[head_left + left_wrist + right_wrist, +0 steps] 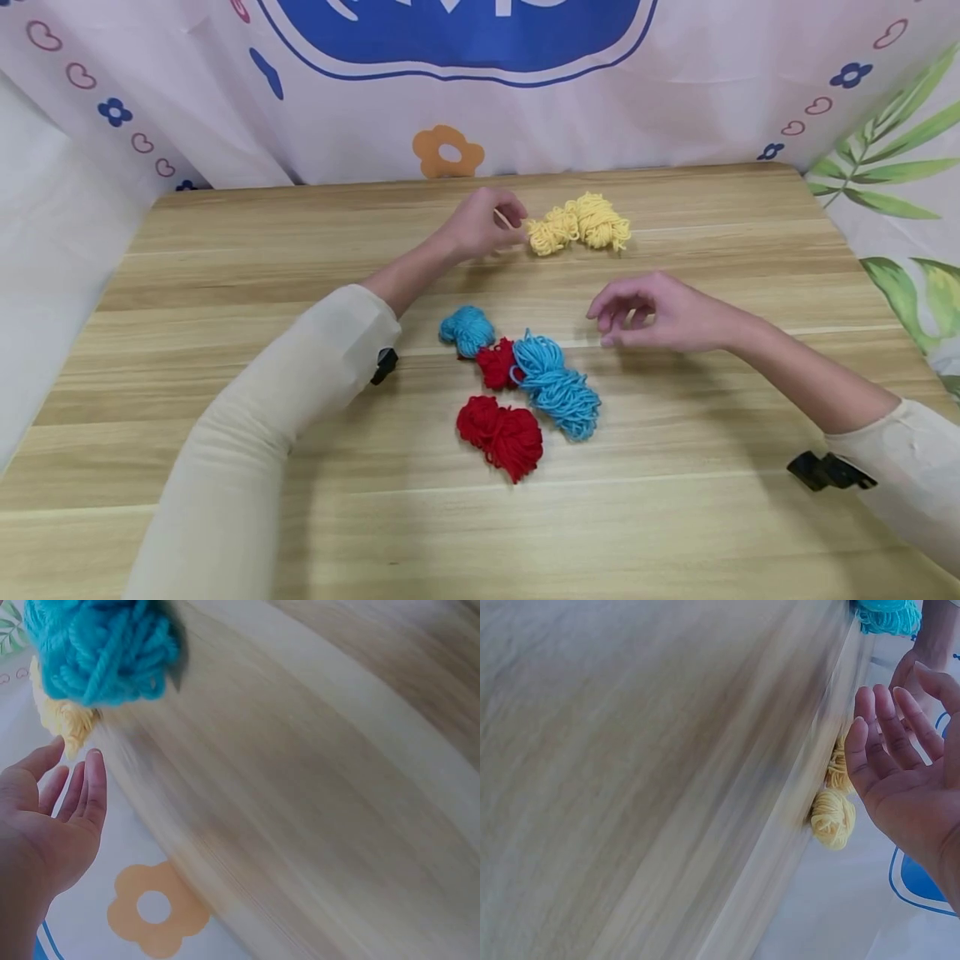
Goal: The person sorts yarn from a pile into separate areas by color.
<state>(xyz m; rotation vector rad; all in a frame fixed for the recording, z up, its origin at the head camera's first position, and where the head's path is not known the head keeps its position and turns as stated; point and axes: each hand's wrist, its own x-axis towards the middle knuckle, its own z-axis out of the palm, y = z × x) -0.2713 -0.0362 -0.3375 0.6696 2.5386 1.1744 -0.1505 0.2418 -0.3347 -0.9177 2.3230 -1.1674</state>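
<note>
At the far side of the table lies a yellow yarn bundle (pixel 581 223), pinched in at its middle. My left hand (pixel 486 223) is at its left end with loosely bent fingers; whether the fingertips touch the yarn I cannot tell. Over the table to the right, my right hand (pixel 660 312) hangs with relaxed fingers and holds nothing. Between my forearms, a large blue yarn bundle (pixel 558 387) lies against a red yarn bundle (pixel 497 364), with a smaller blue yarn clump (pixel 467 331) at that one's upper left. Nearer me is another red yarn bundle (pixel 501 437).
The wooden table (pixel 360 533) ends at a white printed cloth (pixel 337 125) hanging behind it. A leaf-patterned cloth (pixel 900 179) borders the right side. Each sleeve has a black clip-like piece (pixel 828 472) near the wrist.
</note>
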